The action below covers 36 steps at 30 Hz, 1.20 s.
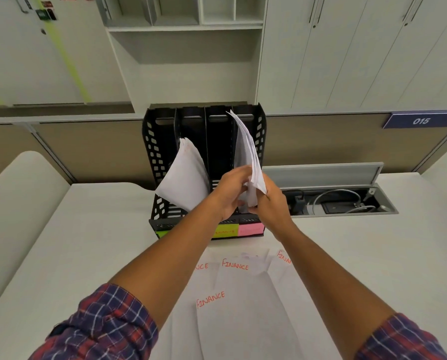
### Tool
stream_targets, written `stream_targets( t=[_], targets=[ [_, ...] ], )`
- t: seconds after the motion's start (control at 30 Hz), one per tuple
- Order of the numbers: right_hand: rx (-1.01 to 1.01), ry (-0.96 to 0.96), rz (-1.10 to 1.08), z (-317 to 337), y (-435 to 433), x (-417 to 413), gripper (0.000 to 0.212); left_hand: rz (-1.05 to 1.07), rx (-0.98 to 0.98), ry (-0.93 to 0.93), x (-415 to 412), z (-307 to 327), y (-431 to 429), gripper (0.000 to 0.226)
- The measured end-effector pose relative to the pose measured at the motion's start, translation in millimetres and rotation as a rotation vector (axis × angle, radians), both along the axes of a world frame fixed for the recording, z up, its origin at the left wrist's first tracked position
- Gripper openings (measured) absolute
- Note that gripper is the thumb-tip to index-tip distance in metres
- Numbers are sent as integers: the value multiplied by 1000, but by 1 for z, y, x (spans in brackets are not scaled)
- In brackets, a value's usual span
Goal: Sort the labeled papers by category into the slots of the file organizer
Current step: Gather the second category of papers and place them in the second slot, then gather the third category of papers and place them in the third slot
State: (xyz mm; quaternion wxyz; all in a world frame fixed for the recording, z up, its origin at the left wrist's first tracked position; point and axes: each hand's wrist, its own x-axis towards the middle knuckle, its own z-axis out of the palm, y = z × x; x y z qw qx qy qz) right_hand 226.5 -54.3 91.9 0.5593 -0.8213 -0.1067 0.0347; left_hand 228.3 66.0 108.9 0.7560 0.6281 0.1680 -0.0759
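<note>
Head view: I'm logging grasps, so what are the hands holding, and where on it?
Both hands, left hand and right hand, grip a sheaf of papers at its lower end, above the file organizer.

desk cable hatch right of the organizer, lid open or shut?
Open. The grey lid stands tilted up at the back, and cables show in the recess below.

We see both hands meet at the black file organizer (204,162): our left hand (231,193) and right hand (270,203) pinch a sheaf of papers (248,152) standing in what seems the rightmost slot. Finance sheets (232,302) lie on the desk (87,255).
</note>
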Motion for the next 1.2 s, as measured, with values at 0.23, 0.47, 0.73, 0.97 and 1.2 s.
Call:
stream_targets(
  t=[0.23, 0.47, 0.73, 0.97, 1.2],
  targets=[
    [-19, 147, 94, 2, -13, -16, 42, -11, 77, 12, -19, 11, -14, 38],
    [-36, 83, 9, 4, -31, -41, 33, -43, 173, 1, -55, 25, -24, 46],
    [-152, 142, -107, -32, -75, -102, 45, 122, 263, -30, -120, 15, -9, 42],
    [-433, 283, -80, -88, -120, -166, 40, 451, 325, 133, -207, -53, 11, 31],
    [-673, 355, -10, -99, -128, -203, 53, 445, 324, 294, -265, -104, 8, 38]
  ],
)
